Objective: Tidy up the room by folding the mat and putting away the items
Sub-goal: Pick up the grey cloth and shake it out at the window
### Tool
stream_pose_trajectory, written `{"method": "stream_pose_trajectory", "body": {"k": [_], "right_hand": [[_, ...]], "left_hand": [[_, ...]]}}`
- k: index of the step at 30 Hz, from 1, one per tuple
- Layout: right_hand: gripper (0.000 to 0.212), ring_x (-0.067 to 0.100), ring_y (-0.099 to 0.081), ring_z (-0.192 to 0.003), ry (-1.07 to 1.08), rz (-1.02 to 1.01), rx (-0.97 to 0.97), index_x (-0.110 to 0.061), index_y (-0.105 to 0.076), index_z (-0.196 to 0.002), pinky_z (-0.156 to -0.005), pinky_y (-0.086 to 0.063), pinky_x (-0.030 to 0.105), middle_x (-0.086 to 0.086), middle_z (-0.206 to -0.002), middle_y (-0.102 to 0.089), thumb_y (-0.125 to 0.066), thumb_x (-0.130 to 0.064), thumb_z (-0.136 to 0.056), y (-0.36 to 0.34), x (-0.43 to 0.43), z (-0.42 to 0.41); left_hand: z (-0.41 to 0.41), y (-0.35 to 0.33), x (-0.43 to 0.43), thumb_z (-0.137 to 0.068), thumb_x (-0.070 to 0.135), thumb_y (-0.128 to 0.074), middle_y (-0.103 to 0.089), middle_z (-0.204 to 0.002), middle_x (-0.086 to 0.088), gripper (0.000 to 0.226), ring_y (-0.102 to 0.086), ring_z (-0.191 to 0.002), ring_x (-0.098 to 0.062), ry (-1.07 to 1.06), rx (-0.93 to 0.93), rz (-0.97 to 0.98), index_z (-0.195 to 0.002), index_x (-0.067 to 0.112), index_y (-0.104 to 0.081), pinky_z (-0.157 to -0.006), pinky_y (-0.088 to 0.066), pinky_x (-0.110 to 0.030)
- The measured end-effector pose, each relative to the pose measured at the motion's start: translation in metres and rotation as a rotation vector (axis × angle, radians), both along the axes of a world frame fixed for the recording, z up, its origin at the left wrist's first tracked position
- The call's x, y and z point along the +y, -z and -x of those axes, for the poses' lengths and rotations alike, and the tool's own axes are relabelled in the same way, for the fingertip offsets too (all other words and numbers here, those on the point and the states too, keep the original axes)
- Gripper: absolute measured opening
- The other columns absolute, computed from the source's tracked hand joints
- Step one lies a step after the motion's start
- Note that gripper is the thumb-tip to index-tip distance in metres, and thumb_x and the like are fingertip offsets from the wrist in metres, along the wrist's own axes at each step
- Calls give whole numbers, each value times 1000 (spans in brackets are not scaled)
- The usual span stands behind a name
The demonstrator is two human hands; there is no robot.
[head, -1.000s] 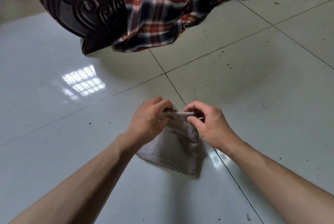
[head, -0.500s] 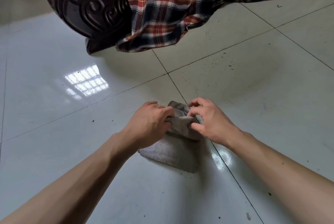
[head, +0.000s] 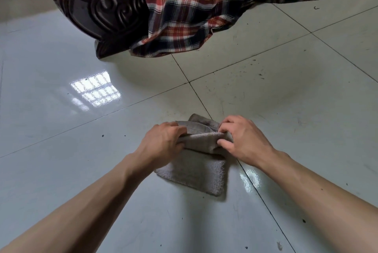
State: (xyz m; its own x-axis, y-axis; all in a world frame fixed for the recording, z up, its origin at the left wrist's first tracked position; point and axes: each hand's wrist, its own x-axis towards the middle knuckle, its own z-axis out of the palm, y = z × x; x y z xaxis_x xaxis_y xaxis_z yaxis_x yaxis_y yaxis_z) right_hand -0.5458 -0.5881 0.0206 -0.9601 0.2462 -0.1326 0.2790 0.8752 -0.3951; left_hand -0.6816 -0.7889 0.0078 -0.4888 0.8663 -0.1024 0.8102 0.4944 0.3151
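I see two bare forearms — no sleeves, watch or rings — ending in the left hand (head: 163, 142) and right hand (head: 244, 142), both gloveless.

We looked down on a pale, glossy tiled floor (head: 61, 150), crossed by dark grout lines and speckled with small dark marks. A bright patch of window light (head: 96, 89) reflected off the tiles toward the left. At the far edge of the floor stood a dark carved wooden furniture leg (head: 98, 7) with scrollwork and a glimpse of gold trim above it. Just beside it, on the right, a plaid cloth (head: 190, 7) in red, navy and white hung down, its hem reaching the tiles.
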Motion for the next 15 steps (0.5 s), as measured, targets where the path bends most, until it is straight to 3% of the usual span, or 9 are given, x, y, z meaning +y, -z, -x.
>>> {"method": "stream_pose_trajectory", "body": {"k": [6, 11, 15], "right_hand": [[19, 26, -56, -103, 226, 55, -43, -16, -70, -101, -94, -46, 36, 7, -106, -59, -71, -30, -88, 2, 3, 11], [18, 26, -62, -94, 348, 185, -153, -15, -70, -94, -79, -45, 28, 7, -96, -69, -68, -32, -88, 8, 10, 18], [27, 28, -63, -89, 511, 340, -121, -16, -67, -89, -73, -41, 28, 6, -89, -70, -57, -40, -96, 14, 15, 28]], "left_hand": [[18, 10, 23, -90, 28, -62, -61, -102, -2, 16, -55, -93, -27, -139, 21, -37, -102, 18, -63, -78, -52, -43], [29, 15, 45, -88, 30, -60, -61, -106, -2, 22, -57, -96, -27, -97, -31, 97, -106, 19, -61, -80, -52, -42], [36, 12, 63, -94, 54, -48, -66, -108, 2, 38, -61, -97, -25, -103, -117, 141, -114, 25, -61, -87, -52, -44]]}}
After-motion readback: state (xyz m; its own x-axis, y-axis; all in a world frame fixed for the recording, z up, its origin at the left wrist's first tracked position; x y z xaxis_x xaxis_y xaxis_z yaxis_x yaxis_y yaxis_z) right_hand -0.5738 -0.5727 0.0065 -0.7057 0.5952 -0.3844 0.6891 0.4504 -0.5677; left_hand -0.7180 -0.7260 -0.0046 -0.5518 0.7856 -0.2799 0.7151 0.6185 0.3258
